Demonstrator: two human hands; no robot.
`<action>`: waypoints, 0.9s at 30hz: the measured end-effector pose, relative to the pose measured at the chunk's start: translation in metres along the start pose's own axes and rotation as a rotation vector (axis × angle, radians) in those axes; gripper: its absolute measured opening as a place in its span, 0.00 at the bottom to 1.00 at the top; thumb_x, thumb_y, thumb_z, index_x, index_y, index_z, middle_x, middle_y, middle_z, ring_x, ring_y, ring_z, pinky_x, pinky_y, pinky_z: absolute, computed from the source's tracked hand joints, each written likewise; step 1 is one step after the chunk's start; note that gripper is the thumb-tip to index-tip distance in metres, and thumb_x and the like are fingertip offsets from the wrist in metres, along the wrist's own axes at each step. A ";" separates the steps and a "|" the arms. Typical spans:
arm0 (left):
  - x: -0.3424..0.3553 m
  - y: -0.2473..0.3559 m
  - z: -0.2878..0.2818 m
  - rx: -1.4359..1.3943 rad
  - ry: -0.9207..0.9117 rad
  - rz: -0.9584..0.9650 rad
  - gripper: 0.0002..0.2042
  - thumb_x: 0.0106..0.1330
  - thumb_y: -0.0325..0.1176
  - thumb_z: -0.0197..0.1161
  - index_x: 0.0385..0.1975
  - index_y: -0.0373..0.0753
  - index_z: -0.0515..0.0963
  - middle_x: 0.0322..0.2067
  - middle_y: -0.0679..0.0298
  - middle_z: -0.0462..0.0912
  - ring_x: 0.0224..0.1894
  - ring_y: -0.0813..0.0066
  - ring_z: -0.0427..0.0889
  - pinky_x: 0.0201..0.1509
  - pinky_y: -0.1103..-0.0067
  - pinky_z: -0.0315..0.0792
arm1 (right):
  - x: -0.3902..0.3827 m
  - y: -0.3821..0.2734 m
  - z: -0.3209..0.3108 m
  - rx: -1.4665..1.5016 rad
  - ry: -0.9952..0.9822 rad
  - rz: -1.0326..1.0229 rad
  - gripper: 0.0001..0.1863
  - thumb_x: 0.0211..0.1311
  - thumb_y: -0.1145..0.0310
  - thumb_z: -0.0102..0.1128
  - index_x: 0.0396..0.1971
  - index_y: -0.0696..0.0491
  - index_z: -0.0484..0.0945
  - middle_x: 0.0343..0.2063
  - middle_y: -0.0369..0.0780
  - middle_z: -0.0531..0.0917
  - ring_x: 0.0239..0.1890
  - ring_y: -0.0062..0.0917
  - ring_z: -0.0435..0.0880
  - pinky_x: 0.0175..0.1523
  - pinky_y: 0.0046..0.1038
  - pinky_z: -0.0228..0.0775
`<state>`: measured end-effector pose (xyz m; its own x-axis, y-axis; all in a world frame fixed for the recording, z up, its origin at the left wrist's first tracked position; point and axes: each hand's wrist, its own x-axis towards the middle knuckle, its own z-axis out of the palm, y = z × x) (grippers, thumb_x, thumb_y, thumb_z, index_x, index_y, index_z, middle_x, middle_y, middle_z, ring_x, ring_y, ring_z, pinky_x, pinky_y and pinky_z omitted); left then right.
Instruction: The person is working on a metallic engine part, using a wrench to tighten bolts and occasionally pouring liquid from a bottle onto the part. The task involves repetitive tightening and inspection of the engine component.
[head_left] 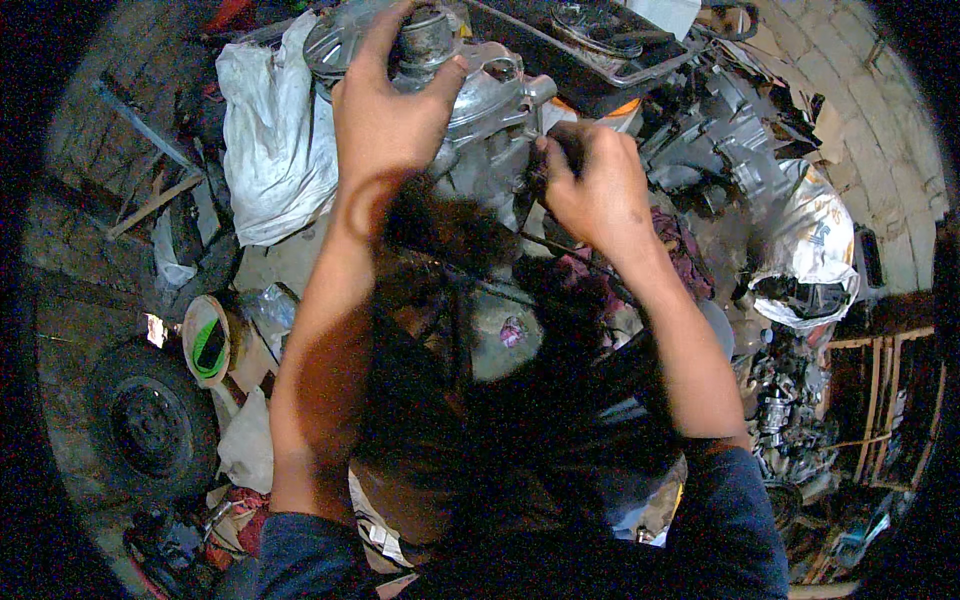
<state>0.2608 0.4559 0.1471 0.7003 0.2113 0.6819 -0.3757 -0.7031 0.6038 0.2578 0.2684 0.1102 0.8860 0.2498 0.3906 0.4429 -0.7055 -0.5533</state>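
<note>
A silvery metal engine casing [485, 100] with rounded lugs lies at the top middle, in front of me. My left hand [390, 125] grips its round cylindrical part [428, 38], thumb and forefinger spread on either side. Some of its fingertips are cut off by the upper edge. Just right of the casing, my right hand [595, 180] is closed, thumb pressed against bent fingers, by a small protruding lug [541, 90]. What sits in that pinch is dark and hidden. Deep shadow covers the lower part of the casing.
Behind the casing stands a black tray [640, 72] with metal parts. A white sack [270, 130] lies left; another white bag [815, 240] with dark parts is right. More grey castings [725, 130] sit at right. A wheel [150, 425] and a bucket [222, 350] are lower left.
</note>
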 end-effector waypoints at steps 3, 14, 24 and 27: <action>0.002 -0.002 0.001 0.007 -0.001 -0.001 0.28 0.57 0.33 0.71 0.59 0.38 0.73 0.53 0.53 0.79 0.57 0.63 0.77 0.63 0.72 0.68 | -0.009 -0.015 0.001 0.005 -0.078 -0.046 0.11 0.58 0.66 0.60 0.32 0.59 0.83 0.26 0.57 0.82 0.31 0.54 0.82 0.39 0.50 0.75; 0.002 -0.007 -0.002 -0.054 -0.027 -0.017 0.28 0.58 0.33 0.71 0.60 0.38 0.72 0.53 0.54 0.80 0.57 0.64 0.77 0.63 0.72 0.68 | -0.007 0.008 -0.021 0.057 -0.023 -0.035 0.12 0.64 0.70 0.58 0.39 0.64 0.80 0.32 0.55 0.83 0.35 0.48 0.84 0.42 0.37 0.74; 0.003 -0.001 -0.005 -0.047 -0.056 -0.066 0.27 0.59 0.33 0.69 0.60 0.38 0.72 0.53 0.54 0.80 0.57 0.64 0.77 0.63 0.72 0.68 | -0.015 0.009 -0.006 0.163 0.061 -0.112 0.06 0.63 0.78 0.55 0.38 0.62 0.72 0.26 0.51 0.81 0.27 0.44 0.82 0.34 0.35 0.70; 0.005 -0.005 -0.004 -0.077 -0.065 -0.051 0.26 0.60 0.32 0.69 0.59 0.38 0.72 0.53 0.54 0.80 0.57 0.64 0.77 0.63 0.72 0.68 | -0.011 0.014 0.001 0.170 0.174 -0.216 0.05 0.62 0.78 0.55 0.37 0.62 0.74 0.24 0.48 0.80 0.24 0.34 0.81 0.33 0.31 0.70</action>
<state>0.2642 0.4630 0.1490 0.7566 0.1995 0.6227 -0.3824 -0.6374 0.6689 0.2544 0.2566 0.0971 0.7388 0.2538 0.6243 0.6474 -0.5245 -0.5529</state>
